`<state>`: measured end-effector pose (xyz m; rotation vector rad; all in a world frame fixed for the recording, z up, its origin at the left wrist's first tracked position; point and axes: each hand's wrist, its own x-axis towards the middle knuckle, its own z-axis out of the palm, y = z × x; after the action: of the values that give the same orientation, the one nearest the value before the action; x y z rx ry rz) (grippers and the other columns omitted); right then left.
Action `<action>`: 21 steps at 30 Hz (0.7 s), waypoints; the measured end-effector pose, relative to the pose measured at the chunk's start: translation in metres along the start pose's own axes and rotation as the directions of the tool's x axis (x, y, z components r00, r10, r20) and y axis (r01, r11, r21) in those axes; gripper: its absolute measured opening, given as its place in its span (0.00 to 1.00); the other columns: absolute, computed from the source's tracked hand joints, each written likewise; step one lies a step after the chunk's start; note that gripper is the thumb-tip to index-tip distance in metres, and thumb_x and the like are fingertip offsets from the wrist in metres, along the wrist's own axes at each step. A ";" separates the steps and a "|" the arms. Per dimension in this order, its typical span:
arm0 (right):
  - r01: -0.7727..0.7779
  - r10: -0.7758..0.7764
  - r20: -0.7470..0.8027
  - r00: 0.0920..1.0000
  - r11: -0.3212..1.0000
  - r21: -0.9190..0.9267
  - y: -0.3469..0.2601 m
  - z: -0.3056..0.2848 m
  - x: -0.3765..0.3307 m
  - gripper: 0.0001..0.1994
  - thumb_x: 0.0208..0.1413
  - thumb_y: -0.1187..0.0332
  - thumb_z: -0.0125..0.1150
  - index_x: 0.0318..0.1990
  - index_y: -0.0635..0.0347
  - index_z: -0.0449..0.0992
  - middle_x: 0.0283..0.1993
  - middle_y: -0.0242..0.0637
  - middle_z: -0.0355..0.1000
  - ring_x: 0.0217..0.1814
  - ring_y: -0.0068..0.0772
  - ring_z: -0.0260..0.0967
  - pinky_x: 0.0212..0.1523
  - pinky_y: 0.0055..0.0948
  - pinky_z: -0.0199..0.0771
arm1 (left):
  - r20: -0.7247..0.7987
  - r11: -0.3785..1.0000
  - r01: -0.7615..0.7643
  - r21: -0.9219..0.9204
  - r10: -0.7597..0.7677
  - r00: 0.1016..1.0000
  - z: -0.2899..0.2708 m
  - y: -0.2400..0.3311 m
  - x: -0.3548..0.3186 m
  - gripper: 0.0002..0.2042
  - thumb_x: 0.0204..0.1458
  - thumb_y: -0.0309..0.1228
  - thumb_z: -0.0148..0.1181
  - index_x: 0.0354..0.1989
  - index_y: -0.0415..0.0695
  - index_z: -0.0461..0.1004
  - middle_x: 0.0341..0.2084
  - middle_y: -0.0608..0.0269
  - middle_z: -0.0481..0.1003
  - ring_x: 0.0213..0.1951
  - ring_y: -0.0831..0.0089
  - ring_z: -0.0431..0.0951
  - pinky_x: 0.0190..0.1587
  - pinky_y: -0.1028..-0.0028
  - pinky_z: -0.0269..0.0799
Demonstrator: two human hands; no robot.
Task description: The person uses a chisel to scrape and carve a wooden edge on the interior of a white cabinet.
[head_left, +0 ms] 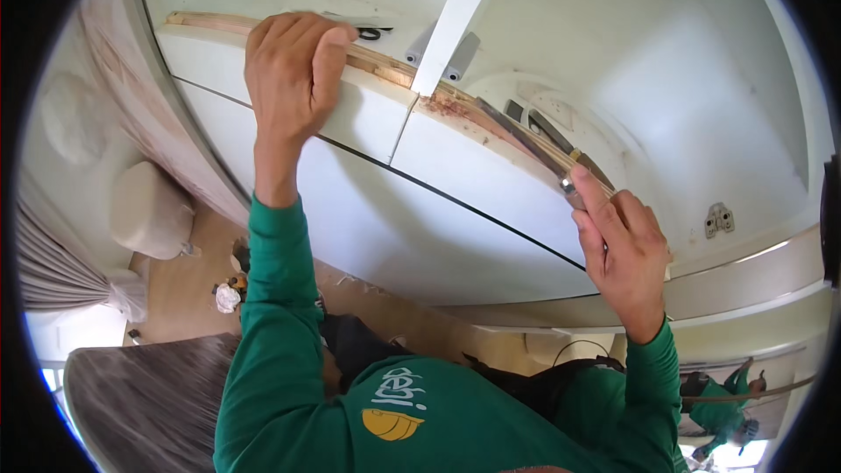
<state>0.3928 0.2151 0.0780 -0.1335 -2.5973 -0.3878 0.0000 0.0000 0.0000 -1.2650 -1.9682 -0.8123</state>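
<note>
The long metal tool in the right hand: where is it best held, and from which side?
Probably by its handle, coming from the near right, as the right hand does. The narrow metal blade slants away along the wooden cabinet edge, while the handle end points back toward the lower right.

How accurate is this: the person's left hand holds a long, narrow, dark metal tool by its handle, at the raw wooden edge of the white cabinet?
Wrong hand. The head view shows the right hand, not the left hand, holding the long, narrow, dark metal tool by its handle, at the raw wooden edge of the white cabinet.
</note>
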 end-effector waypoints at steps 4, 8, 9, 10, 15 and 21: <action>0.023 -0.021 0.056 0.998 0.999 -0.033 0.015 -0.012 0.003 0.30 0.66 0.62 0.74 0.76 0.38 0.79 0.32 0.31 0.64 0.31 0.35 0.64 0.33 0.39 0.65 | -0.318 0.982 0.106 -0.158 -0.153 0.936 0.011 0.132 -0.020 0.54 0.47 0.69 0.79 0.73 0.39 0.70 0.70 0.48 0.72 0.80 0.41 0.58 0.80 0.42 0.51; 0.073 -0.071 0.062 0.996 0.997 -0.034 0.011 -0.010 0.006 0.29 0.67 0.61 0.74 0.75 0.36 0.79 0.33 0.30 0.64 0.31 0.35 0.65 0.32 0.39 0.64 | -0.213 0.941 0.269 -0.204 -0.310 0.926 0.013 0.168 -0.015 0.66 0.35 0.74 0.82 0.74 0.32 0.65 0.68 0.39 0.71 0.80 0.34 0.55 0.82 0.38 0.45; 0.069 -0.067 0.061 0.996 0.997 -0.028 0.012 -0.009 0.006 0.29 0.67 0.61 0.74 0.76 0.36 0.79 0.33 0.30 0.64 0.31 0.35 0.66 0.32 0.39 0.64 | -0.174 0.938 0.288 -0.193 -0.321 0.931 0.010 0.168 -0.013 0.67 0.34 0.74 0.82 0.74 0.32 0.65 0.68 0.38 0.71 0.80 0.34 0.55 0.82 0.38 0.45; 0.064 -0.063 0.060 0.996 0.998 -0.022 0.013 -0.008 0.005 0.29 0.67 0.61 0.74 0.76 0.36 0.79 0.33 0.30 0.64 0.31 0.35 0.66 0.32 0.39 0.64 | -0.135 0.934 0.307 -0.182 -0.333 0.933 0.009 0.168 -0.011 0.68 0.33 0.74 0.83 0.74 0.32 0.64 0.68 0.38 0.71 0.80 0.34 0.55 0.82 0.38 0.44; 0.039 -0.038 0.061 0.997 0.999 -0.021 0.006 -0.008 0.005 0.29 0.67 0.61 0.74 0.76 0.35 0.78 0.33 0.30 0.63 0.32 0.34 0.68 0.32 0.39 0.64 | -0.115 0.918 0.336 -0.209 -0.365 0.924 0.007 0.168 -0.004 0.67 0.31 0.73 0.84 0.73 0.34 0.65 0.66 0.39 0.71 0.78 0.35 0.58 0.81 0.38 0.43; 0.052 -0.047 0.081 0.996 0.997 -0.063 0.001 -0.018 0.010 0.30 0.67 0.60 0.74 0.76 0.35 0.78 0.33 0.29 0.63 0.32 0.33 0.68 0.32 0.39 0.64 | -0.100 0.909 0.338 -0.245 -0.370 0.923 0.004 0.168 -0.003 0.65 0.32 0.72 0.85 0.71 0.35 0.66 0.64 0.41 0.71 0.75 0.37 0.60 0.80 0.37 0.44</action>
<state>0.3930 0.2113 0.0980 -0.1091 -2.6710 -0.4951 0.1562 0.0592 0.0209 -0.9417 -2.0600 -1.3000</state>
